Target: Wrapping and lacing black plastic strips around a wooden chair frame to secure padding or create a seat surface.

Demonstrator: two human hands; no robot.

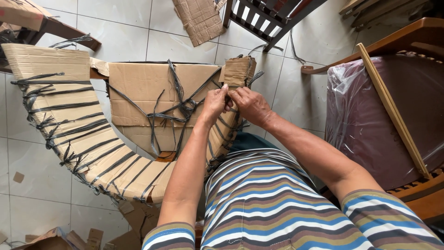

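Pale tiled floor (41,208), littered with cardboard scraps, under a curved cardboard-wrapped frame (83,139) bound in black plastic strapping (180,109). Left hand (215,103) and right hand (252,105) close together, fingertips pinched on a strand of strapping at the frame's wrapped end (238,70), just ahead of both hands, long curve sweeping away to the left, left hand nearer its bulk. Plastic-covered maroon cushion (370,125) on a wooden chair to the right of the hands; torn brown cardboard sheet (199,18) beyond them.

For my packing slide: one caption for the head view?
Both hands, left hand and right hand, work black strapping on a cardboard-wrapped chair.
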